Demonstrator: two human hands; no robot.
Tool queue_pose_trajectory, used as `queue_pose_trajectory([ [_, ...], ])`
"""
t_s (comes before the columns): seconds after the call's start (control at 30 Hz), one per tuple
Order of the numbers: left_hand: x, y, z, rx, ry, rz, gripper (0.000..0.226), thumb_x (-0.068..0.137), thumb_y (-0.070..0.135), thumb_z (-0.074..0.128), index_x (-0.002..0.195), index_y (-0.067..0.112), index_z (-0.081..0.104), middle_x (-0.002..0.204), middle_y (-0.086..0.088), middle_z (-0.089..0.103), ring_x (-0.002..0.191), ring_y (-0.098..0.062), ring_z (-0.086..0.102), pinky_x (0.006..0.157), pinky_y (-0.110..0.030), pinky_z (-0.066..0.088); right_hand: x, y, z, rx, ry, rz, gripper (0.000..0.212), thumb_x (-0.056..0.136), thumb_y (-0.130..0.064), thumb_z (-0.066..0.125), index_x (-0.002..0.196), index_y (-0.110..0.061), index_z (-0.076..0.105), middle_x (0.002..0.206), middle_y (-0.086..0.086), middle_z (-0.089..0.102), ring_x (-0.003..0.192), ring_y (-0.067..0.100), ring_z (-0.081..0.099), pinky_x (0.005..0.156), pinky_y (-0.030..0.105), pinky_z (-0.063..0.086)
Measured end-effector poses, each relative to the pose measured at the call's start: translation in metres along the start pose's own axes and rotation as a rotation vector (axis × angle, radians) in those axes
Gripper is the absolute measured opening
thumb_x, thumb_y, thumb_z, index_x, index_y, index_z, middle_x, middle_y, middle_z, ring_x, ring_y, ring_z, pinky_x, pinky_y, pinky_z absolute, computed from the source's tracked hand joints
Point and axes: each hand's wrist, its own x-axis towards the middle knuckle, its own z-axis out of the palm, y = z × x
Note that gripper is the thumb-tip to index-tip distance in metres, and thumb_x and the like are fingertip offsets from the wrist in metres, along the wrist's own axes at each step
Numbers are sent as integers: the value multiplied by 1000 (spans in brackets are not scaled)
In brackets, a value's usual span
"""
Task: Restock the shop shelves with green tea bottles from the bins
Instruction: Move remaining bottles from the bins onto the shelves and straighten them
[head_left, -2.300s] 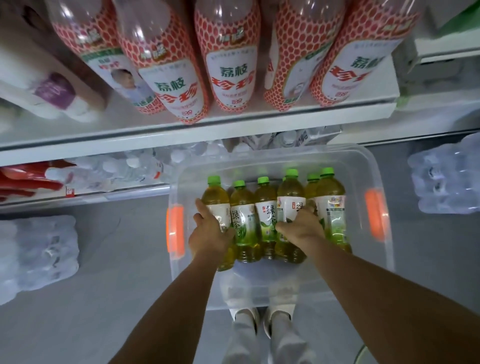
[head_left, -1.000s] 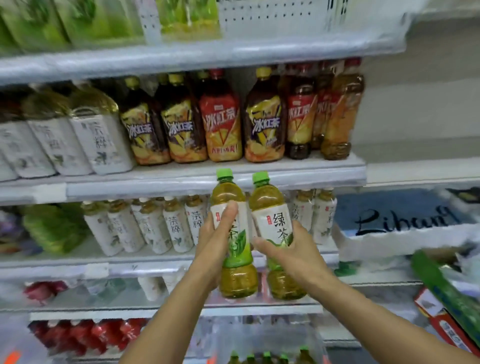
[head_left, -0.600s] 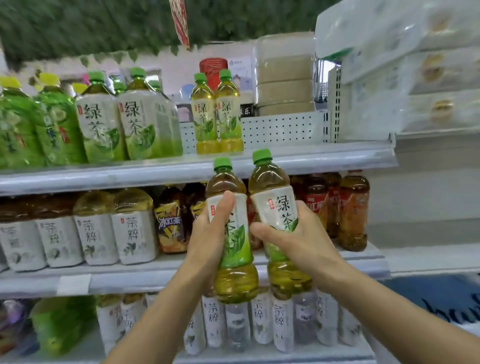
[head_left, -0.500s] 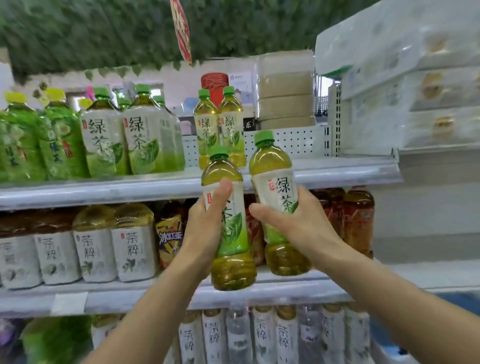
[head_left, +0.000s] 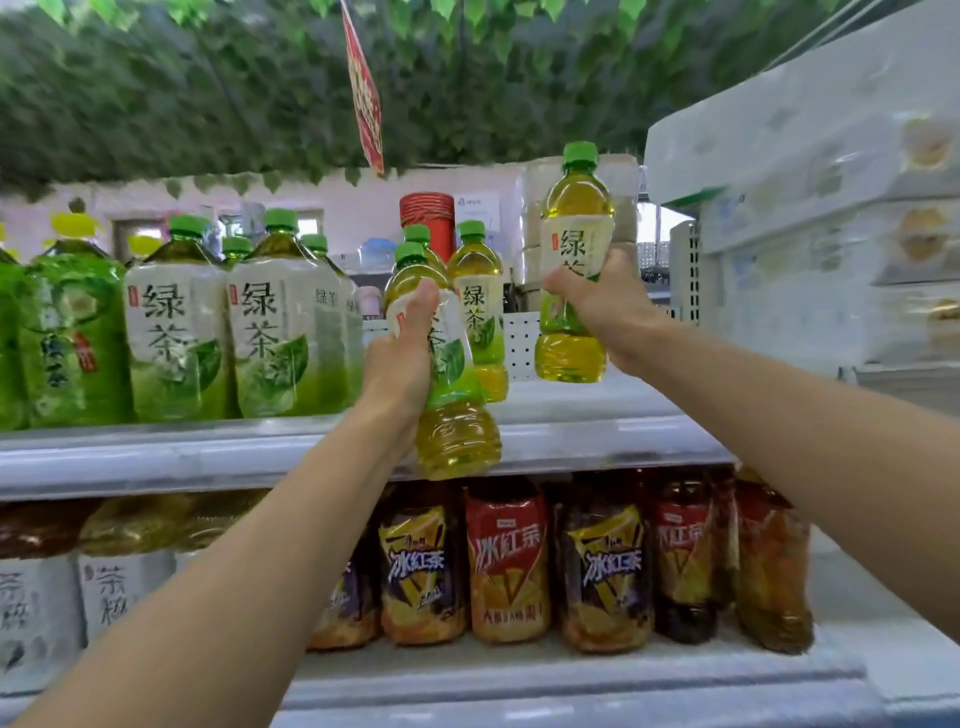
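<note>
My left hand grips a green tea bottle with a green cap, held upright at the front edge of the top shelf. My right hand grips a second green tea bottle, raised higher and further right, above the shelf's bare right part. Two small green tea bottles stand on the shelf just behind the left-hand bottle. Large green tea bottles fill the shelf's left half. The bins are out of view.
Red and yellow iced tea bottles line the shelf below, with white-labelled tea bottles to their left. White stacked packs rise at the right. A red hanging sign and leafy green decoration hang above.
Both bottles have gone up from the bin to the top shelf. Over the last half second the right-hand bottle rose and moved right, away from the left-hand one.
</note>
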Motion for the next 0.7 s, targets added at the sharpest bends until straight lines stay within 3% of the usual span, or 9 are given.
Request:
queue_pose_trajectory([
  [0.17,15,-8,0,47,10,18,95,60,87,60,123,17,63,112,-5,70,109,-30,64,102,-51,49,25,41,15,-98,-72,62,51,87,-21,74,127,-8,46,109,11,64,87,16,64,66,27,53],
  [0.23,20,-11,-1,49,-12,-21,104,51,89,59,126,17,64,111,-7,73,107,-32,68,100,-53,51,34,53,21,-108,-109,48,52,86,-22,76,128,-10,48,110,10,65,92,18,65,75,32,56],
  [0.3,23,-12,-3,58,-37,-38,88,58,86,59,115,20,69,99,-6,78,96,-31,73,93,-52,56,43,60,26,-103,-159,51,59,85,-22,78,133,-11,46,117,10,65,104,23,64,90,41,56],
  [0.4,28,-17,-5,61,-72,-34,69,70,80,59,105,22,72,91,-6,79,89,-30,76,90,-53,58,55,65,31,-72,-217,77,67,84,-21,78,138,-9,40,121,12,63,112,25,62,98,47,53],
  [0.57,32,-17,-5,47,-72,-52,79,61,83,60,110,20,71,98,-9,78,95,-35,73,93,-56,55,67,73,34,-43,-249,108,70,84,-20,78,139,-9,37,122,12,62,112,26,63,97,47,54],
  [0.7,32,-18,-5,38,-75,-62,83,58,82,62,111,19,70,98,-10,78,95,-34,74,92,-56,56,67,74,34,-20,-239,116,67,85,-19,76,136,-13,34,116,7,62,107,21,63,81,33,56],
])
